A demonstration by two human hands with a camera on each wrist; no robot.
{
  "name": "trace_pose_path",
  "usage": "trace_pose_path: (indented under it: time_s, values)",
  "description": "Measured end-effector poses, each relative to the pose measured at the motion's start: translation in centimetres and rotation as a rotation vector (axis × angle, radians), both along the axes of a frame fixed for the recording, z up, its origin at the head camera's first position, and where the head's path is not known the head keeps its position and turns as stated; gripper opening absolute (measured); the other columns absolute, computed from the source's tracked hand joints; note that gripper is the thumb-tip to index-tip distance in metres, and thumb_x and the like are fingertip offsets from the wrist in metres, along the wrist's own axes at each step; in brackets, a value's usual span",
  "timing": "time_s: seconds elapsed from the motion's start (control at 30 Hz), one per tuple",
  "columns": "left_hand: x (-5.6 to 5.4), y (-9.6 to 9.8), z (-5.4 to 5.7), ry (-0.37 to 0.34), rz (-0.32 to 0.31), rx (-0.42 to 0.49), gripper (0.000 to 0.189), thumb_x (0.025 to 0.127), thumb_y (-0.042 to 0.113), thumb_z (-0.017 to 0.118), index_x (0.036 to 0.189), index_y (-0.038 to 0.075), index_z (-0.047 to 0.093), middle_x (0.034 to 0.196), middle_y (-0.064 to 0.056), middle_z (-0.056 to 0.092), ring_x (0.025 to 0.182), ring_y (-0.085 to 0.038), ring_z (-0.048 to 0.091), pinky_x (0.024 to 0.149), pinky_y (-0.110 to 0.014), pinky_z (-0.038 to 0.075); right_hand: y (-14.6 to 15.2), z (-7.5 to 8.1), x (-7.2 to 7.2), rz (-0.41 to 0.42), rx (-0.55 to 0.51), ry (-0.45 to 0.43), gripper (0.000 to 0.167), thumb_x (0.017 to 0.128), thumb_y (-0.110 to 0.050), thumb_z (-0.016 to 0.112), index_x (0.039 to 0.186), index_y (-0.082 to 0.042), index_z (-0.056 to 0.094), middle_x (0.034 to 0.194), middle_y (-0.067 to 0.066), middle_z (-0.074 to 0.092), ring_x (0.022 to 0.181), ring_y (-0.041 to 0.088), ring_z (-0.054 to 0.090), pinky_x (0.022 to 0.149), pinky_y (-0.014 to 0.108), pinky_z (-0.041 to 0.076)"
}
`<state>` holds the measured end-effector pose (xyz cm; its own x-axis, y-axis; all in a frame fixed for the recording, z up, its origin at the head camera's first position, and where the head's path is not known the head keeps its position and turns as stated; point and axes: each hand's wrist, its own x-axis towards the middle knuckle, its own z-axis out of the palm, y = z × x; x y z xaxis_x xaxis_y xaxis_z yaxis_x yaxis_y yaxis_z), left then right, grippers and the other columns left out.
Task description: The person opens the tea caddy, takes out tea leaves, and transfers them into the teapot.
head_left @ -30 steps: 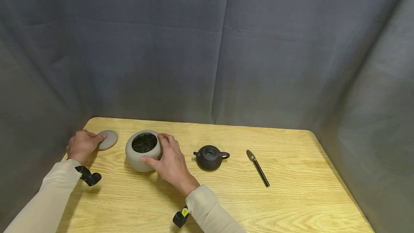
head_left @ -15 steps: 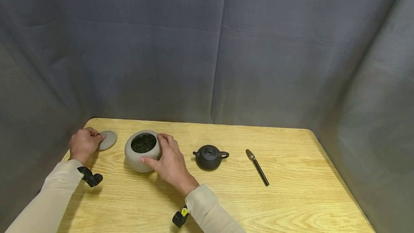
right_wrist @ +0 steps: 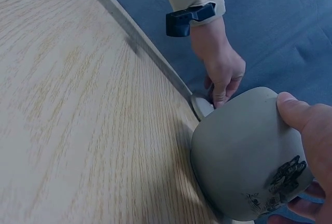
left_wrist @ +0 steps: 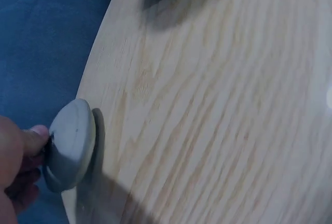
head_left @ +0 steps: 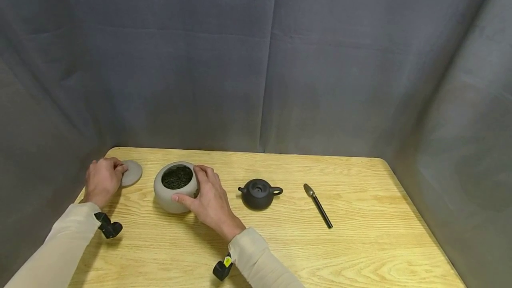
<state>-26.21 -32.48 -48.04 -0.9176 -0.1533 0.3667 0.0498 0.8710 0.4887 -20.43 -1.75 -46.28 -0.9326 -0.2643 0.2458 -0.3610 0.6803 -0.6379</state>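
Note:
At the table's left edge my left hand [head_left: 102, 179] pinches a round grey lid [head_left: 134, 173] between thumb and fingers. In the left wrist view the lid [left_wrist: 71, 143] lies close over the wood, with the thumb tip at its near side. My right hand [head_left: 213, 202] grips the right side of a rounded grey jar [head_left: 170, 202], thumb in front and fingers behind. Dark tea leaves [head_left: 176, 177] show through the jar's open mouth. A dark painted design marks the jar's side [right_wrist: 244, 151] in the right wrist view.
Right of the jar stands a small dark teapot [head_left: 257, 197], its spout to the left and handle to the right. Farther right lies a small scoop [head_left: 318, 206] with a black handle. Grey curtains [head_left: 224, 57] enclose the wooden table [head_left: 360, 243].
The lid and my left hand have shifted slightly left in the head view, and the left fingers have drawn in closer at the lid's edge. My right hand keeps its grip on the jar.

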Motion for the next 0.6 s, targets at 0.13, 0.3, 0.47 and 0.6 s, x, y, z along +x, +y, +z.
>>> trace_pose_path:
  time_s: [0.13, 0.3, 0.47, 0.6]
  values:
    - [0.1, -0.3, 0.3, 0.125, -0.048, -0.062, 0.02, 0.098, 0.008, 0.075, 0.099, -0.012, 0.077, 0.098, -0.032, 0.069, 0.096, -0.051, 0.061, 0.084, -0.065, 0.048, 0.1, 0.1, 0.0, -0.002, -0.007, -0.003, 0.089, 0.09, -0.061, 0.08, 0.162, -0.019, 0.046, 0.161, 0.0, 0.048, 0.147, 0.02, 0.05, 0.114, 0.042, 0.052]
    - [0.5, -0.2, 1.2, 0.133, -0.055, -0.065, 0.021, 0.101, 0.011, 0.074, 0.103, -0.01, 0.075, 0.099, -0.031, 0.07, 0.097, -0.052, 0.062, 0.081, -0.066, 0.049, 0.1, 0.0, 0.0, 0.003, -0.01, -0.007, 0.089, 0.091, -0.061, 0.079, 0.162, -0.019, 0.045, 0.162, 0.0, 0.047, 0.147, 0.02, 0.049, 0.114, 0.042, 0.053]
    - [1.1, 0.5, 2.0, 0.139, -0.056, -0.067, 0.02, 0.103, 0.014, 0.071, 0.105, -0.005, 0.075, 0.101, -0.03, 0.073, 0.096, -0.051, 0.065, 0.078, -0.065, 0.05, 0.1, -0.2, 0.0, 0.004, -0.011, -0.004, 0.088, 0.091, -0.06, 0.079, 0.162, -0.02, 0.046, 0.162, 0.0, 0.047, 0.147, 0.02, 0.049, 0.114, 0.042, 0.052]
    - [1.5, 1.2, 2.8, 0.176, -0.079, -0.072, 0.019, 0.103, 0.015, 0.071, 0.104, -0.003, 0.076, 0.1, -0.027, 0.074, 0.093, -0.048, 0.066, 0.076, -0.064, 0.05, 0.0, -0.3, -0.1, 0.003, -0.015, -0.003, 0.088, 0.091, -0.061, 0.079, 0.162, -0.02, 0.046, 0.161, 0.0, 0.048, 0.147, 0.02, 0.049, 0.114, 0.043, 0.052]
